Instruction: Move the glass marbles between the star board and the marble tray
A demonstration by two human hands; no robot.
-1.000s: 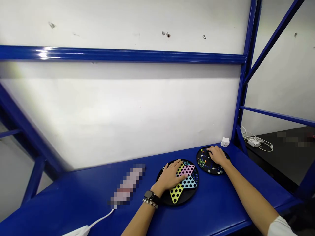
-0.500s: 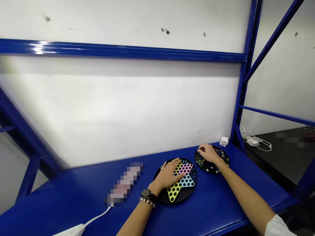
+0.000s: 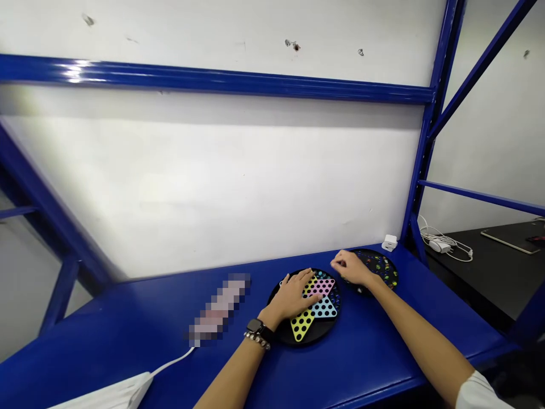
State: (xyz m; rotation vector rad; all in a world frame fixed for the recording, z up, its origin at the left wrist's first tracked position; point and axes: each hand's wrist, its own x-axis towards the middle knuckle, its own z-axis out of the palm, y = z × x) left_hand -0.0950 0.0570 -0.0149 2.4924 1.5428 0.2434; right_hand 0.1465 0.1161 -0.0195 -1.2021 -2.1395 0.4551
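Note:
A round black Chinese checkers board [image 3: 303, 329] with a yellow, pink and light-blue star lies on the blue table. My left hand [image 3: 293, 295] rests on it, fingers spread over the star's left part, which it hides. Blue marbles [image 3: 335, 299] sit along the board's right rim. Right of it is a round black tray [image 3: 378, 258] with several coloured marbles. My right hand [image 3: 351, 267] hovers over that tray's left edge, thumb and fingers pinched together. Whatever is between those fingertips is too small to make out.
A white power adapter [image 3: 389, 242] stands at the back right corner. A blurred-out strip [image 3: 219, 309] lies to the left, near a white cable [image 3: 172, 362] running to a white box [image 3: 114, 395]. Blue frame posts [image 3: 419, 147] and a white wall [image 3: 238, 176] bound the table.
My right hand has moved left from over the marble tray to its left edge, toward the board, fingers still pinched. My left hand stays on the board. The view has shifted slightly.

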